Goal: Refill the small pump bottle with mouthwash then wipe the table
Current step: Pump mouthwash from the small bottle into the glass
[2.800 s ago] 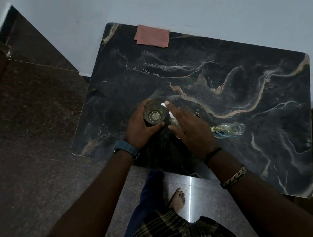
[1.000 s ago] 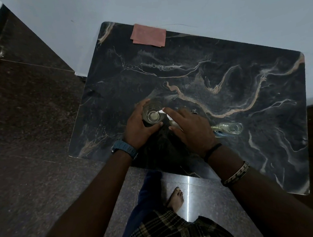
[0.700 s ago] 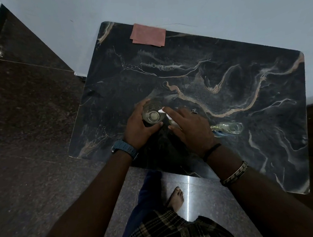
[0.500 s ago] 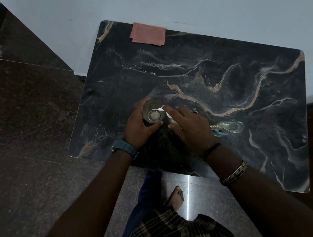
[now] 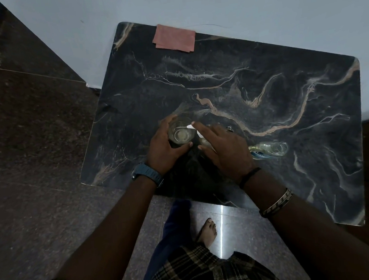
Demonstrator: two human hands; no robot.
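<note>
Two hands over dark marble table (image 5: 264,102). Left hand (image 5: 161,147) wrapped around clear glass (image 5: 180,133), thumb and fingers curled on its sides, pale liquid inside, upright near table's front-middle. Right hand (image 5: 223,150) on small pump bottle (image 5: 202,139), mostly hidden under palm; index finger extended along white pump nozzle (image 5: 191,127) aimed over glass rim. Grip on bottle body: cannot tell. Mouthwash bottle (image 5: 270,149) lying sideways just right of right hand. Pink cloth (image 5: 174,40) folded flat at far edge.
</note>
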